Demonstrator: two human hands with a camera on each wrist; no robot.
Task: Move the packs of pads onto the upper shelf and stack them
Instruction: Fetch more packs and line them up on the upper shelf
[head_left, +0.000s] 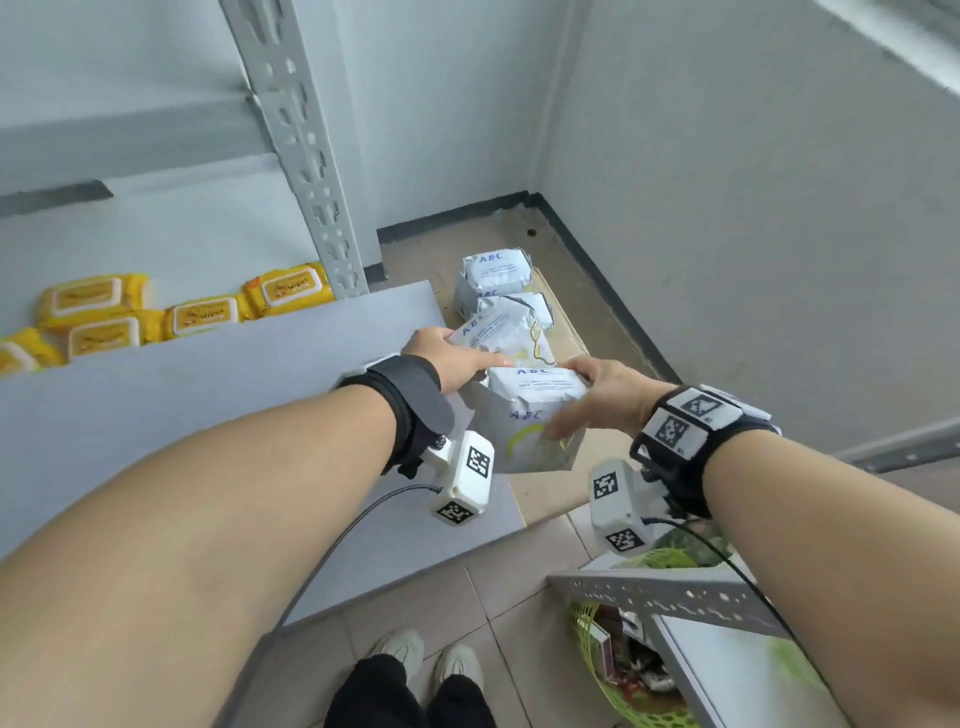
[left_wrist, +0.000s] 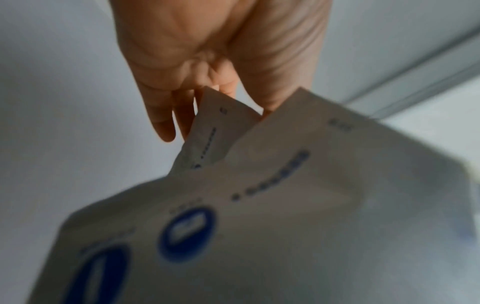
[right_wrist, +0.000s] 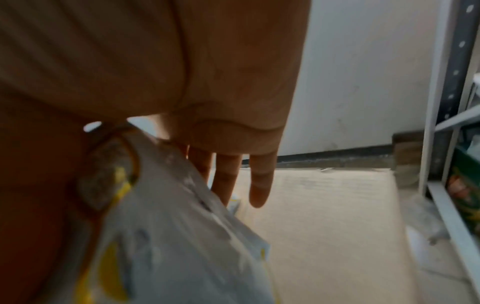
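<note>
Left hand: the left hand (head_left: 447, 364) grips the left edge of a white plastic pack of pads printed "ABC" in blue with a yellow-green arc (head_left: 530, 415); in the left wrist view its fingers (left_wrist: 161, 123) lie along the pack's folded end flap (left_wrist: 221, 131).
Right hand: the right hand (head_left: 602, 397) clasps the pack's right side, thumb over the near face and the other fingers round the far side; in the right wrist view some of its fingers (right_wrist: 259, 185) point straight past the pack (right_wrist: 182, 236).
Held pack: in the air between the two hands, above the floor and just right of the corner of the grey shelf board (head_left: 208, 441).
Second pack: a tilted white pack of pads with the same print (head_left: 498, 332) lies just beyond the left hand's fingertips; whether they touch it I cannot tell.
Further packs: beyond both hands, two more white packs (head_left: 493, 275) lie on a flat brown cardboard sheet (head_left: 566, 332) on the floor.
Shelf: to the left of the left hand, the grey board carries yellow rectangular packs of wipes with white lids (head_left: 202, 314), next to a perforated grey metal upright (head_left: 306, 156).
Near the right arm: a green mesh basket (head_left: 623, 691) sits under another grey metal shelf frame (head_left: 665, 592).
Floor: beige tiles (head_left: 415, 597) and the person's light shoes (head_left: 426, 660) show below the arms.
</note>
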